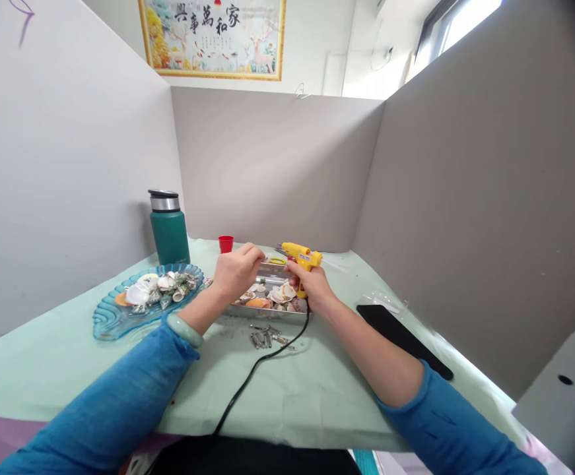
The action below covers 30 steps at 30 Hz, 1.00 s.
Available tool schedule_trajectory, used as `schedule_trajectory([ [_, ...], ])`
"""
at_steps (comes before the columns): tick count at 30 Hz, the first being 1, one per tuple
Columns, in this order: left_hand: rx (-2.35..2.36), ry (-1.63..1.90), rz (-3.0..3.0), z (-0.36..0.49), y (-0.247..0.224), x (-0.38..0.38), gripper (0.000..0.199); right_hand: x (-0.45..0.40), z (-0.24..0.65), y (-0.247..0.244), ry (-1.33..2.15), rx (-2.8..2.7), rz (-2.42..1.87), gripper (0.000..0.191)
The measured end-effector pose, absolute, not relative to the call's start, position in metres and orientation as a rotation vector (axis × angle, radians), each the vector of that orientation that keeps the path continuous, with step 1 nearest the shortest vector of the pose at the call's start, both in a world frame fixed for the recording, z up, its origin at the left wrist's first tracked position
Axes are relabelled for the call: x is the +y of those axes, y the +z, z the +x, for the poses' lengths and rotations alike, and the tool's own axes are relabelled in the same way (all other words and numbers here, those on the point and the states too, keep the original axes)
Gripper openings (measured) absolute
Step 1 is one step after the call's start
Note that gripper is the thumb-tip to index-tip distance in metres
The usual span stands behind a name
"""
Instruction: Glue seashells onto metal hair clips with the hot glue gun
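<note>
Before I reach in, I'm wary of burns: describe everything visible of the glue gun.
The glue gun is yellow and plastic-looking, with a printed label; its body tilts slightly. The right hand grips its handle near the right end of the metal tray. A black cord runs from the handle's base to the near edge of the table. Whether it is hot can't be seen.

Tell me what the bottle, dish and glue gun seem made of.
Bottle: probably metal, with a matte green coat and a shiny silver band near the top.
Dish: glossy glass or clear plastic, I can't tell which; it is see-through blue with a ribbed rim.
Glue gun: likely molded plastic, its body smooth and evenly yellow.
</note>
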State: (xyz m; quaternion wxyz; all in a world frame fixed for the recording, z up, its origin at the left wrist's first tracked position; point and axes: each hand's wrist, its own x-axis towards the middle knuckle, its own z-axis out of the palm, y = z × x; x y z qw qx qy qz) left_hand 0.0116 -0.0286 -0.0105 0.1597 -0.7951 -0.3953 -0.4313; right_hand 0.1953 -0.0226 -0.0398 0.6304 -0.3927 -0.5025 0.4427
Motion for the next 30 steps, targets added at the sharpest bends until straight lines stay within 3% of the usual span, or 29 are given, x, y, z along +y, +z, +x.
schedule_trajectory([
  [15,-0.933,-1.287,-2.204,0.013,-0.007,-0.035,0.02,-0.022,0.196,-0.04,1.009,-1.16,-0.899,0.023],
  [21,-1.582,-1.629,-2.674,0.021,-0.013,-0.021,0.003,-0.021,0.197,-0.041,1.024,-1.15,-0.891,0.022],
  [25,-1.892,-1.792,-2.813,0.018,-0.004,-0.021,0.008,-0.02,0.198,-0.042,1.046,-1.142,-0.918,0.023],
  [30,-2.102,-1.514,-2.72,-0.038,0.027,-0.036,0.021,-0.021,0.197,-0.041,1.041,-1.146,-0.899,0.028],
])
